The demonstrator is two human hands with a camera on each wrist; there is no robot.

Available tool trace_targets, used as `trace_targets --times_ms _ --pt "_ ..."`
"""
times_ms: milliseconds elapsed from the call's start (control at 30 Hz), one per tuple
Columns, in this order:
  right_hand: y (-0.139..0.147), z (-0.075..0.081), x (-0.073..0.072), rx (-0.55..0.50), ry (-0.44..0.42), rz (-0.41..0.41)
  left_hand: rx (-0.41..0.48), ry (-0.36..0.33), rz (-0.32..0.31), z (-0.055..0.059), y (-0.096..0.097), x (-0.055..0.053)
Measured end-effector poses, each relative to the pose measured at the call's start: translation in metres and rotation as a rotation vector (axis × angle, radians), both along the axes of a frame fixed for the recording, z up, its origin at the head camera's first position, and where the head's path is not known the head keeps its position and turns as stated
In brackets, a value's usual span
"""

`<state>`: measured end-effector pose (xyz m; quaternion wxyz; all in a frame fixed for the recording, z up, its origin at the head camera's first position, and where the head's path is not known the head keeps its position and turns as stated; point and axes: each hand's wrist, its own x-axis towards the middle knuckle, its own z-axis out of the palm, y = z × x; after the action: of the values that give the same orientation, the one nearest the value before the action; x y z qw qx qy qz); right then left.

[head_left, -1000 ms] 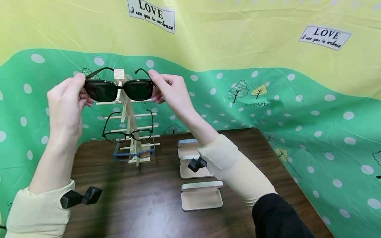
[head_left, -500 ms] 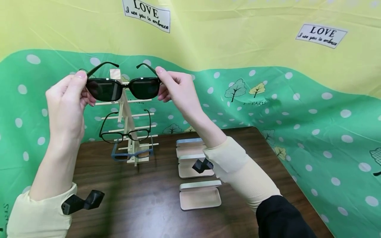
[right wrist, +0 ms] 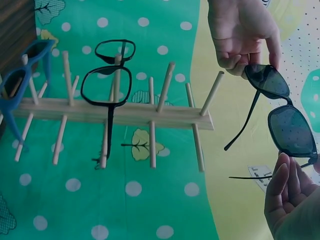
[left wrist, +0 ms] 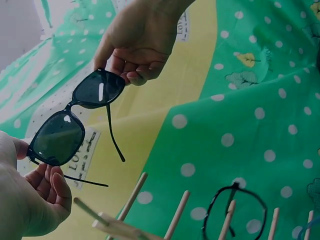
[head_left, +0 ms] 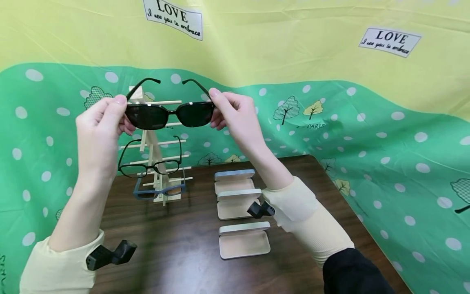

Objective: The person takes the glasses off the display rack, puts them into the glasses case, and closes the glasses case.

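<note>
Between both hands hangs a pair of black sunglasses (head_left: pixel 193 114), dark lenses facing the head camera and both temples unfolded toward the rack. My left hand (head_left: pixel 98 141) pinches the left hinge corner between thumb and fingers. At the opposite hinge, my right hand (head_left: pixel 240 118) pinches the frame the same way. In the right wrist view the sunglasses (right wrist: pixel 291 131) are apart from the wooden display rack (right wrist: pixel 135 114). Black-framed glasses (head_left: pixel 150 169) sit on the rack's middle pegs, and blue-framed glasses (head_left: pixel 159 192) rest on pegs below them.
Open eyeglass cases stand in a row on the brown table (head_left: pixel 191 232): a blue-lidded case (head_left: pixel 234 174) at the back, then a pale case (head_left: pixel 238 195) and another pale case (head_left: pixel 244 245) in front. A patterned green and yellow cloth (head_left: pixel 312 94) hangs behind.
Both hands have carried the sunglasses to the right in the head view, from in front of the rack's top to partly beside it. The head view has shifted slightly too.
</note>
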<state>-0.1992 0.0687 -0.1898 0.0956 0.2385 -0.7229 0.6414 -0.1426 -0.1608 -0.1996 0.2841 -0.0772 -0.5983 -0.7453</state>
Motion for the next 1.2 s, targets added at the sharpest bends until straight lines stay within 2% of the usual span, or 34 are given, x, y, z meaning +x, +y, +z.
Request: trace_targets --times_ms 267,400,633,933,1200 --pt "0.023 -0.010 0.001 -0.020 0.003 -0.040 -0.288 -0.122 0.087 -0.003 0.016 0.006" --pt "0.033 -0.014 0.002 -0.025 0.001 -0.055 -0.394 -0.159 0.113 -0.004 0.025 0.010" --pt "0.047 -0.017 0.007 -0.010 -0.019 -0.089 -0.435 -0.192 0.085 -0.010 0.036 0.011" --pt "0.064 -0.026 0.008 0.038 -0.026 -0.101 -0.496 -0.272 0.043 -0.027 0.045 0.012" --pt "0.084 -0.037 0.011 0.114 -0.052 -0.126 -0.492 -0.358 -0.051 -0.044 0.059 0.012"
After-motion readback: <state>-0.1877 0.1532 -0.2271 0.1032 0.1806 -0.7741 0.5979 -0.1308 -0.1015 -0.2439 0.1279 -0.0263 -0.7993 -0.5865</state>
